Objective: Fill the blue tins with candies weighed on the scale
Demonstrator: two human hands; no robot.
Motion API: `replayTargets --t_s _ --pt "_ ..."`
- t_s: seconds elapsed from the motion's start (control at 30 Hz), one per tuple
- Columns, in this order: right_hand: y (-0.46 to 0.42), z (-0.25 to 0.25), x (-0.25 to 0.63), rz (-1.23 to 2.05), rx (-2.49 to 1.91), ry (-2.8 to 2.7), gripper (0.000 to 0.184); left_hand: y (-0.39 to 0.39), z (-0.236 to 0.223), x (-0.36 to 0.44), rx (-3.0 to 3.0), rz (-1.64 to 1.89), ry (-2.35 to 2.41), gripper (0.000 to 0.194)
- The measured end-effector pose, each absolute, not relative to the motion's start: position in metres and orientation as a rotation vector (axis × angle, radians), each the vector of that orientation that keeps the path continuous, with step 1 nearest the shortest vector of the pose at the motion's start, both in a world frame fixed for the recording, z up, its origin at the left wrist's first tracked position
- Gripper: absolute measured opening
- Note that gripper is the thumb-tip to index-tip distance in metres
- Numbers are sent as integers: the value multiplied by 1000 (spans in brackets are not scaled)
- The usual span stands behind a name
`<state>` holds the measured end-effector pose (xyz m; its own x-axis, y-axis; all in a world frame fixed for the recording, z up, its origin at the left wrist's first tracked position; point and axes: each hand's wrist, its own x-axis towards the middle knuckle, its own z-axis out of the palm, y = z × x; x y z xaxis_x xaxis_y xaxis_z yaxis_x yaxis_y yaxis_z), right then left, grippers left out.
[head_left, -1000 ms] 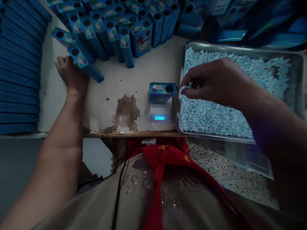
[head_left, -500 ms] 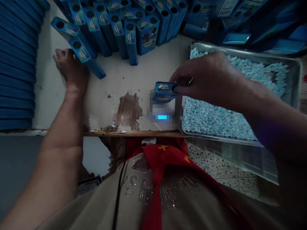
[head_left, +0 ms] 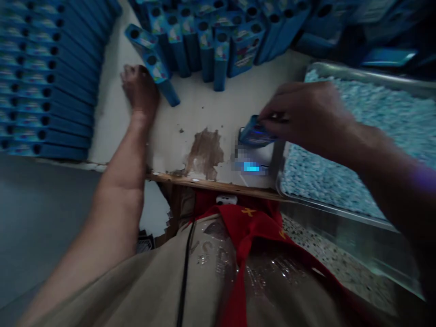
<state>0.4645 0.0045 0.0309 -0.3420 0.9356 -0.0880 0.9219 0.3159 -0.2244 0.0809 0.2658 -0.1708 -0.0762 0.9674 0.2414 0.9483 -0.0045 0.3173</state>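
One tilted blue box (head_left: 254,135) reaches down-left from my nearer right fingers (head_left: 275,103), which clamp its upper edge.

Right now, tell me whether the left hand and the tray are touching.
Apart: the head view shows a wide stretch of table between the left hand and the tray.

Bare tabletop (head_left: 168,136) gives a hand a wide passage between the left forearm (head_left: 121,186) and the lit device (head_left: 251,166), with a narrower lane between that arm and the stacked boxes (head_left: 76,86). Standing boxes (head_left: 220,63) wall off the back; the rimmed tray (head_left: 357,78), crossed by the right forearm (head_left: 371,143), blocks the right side of the table
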Motion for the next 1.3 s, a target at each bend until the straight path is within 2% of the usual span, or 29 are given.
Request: replayTargets --t_s 0.07,0.23,0.33,0.47,0.6,0.73,0.8,0.97,1.1,1.2,1.3 --pt "-3 31 477 360 -1770 -2399 23 272 -176 77 2046 672 2213 58" --pt "-27 27 503 394 -1783 -2174 13 239 -154 52 1985 806 2069 16" --pt "-42 27 514 299 -1838 -1960 14 175 -130 32 2004 839 1952 25" --pt "-50 14 537 435 -1938 -1646 14 85 -120 9 1964 648 2024 41" --pt "-62 -14 567 471 -2073 -1834 17 45 -123 13 1934 620 2043 21" --pt "-90 -34 581 426 -2135 -2272 47 40 -112 44 1851 658 2071 12" --pt "-101 -38 579 398 -2169 -2367 51 41 -97 69 1879 727 1988 10" --pt "-95 -37 556 427 -2348 -2485 33 58 -57 177 2307 982 1256 8" --pt "-82 -35 550 554 -2403 -2481 28 82 -47 266 2455 993 740 20" --pt "-85 -29 561 648 -2416 -2237 25 86 -49 293 2482 855 671 23" --pt "-88 -17 570 767 -2332 -1824 16 82 -53 276 2388 887 768 13"
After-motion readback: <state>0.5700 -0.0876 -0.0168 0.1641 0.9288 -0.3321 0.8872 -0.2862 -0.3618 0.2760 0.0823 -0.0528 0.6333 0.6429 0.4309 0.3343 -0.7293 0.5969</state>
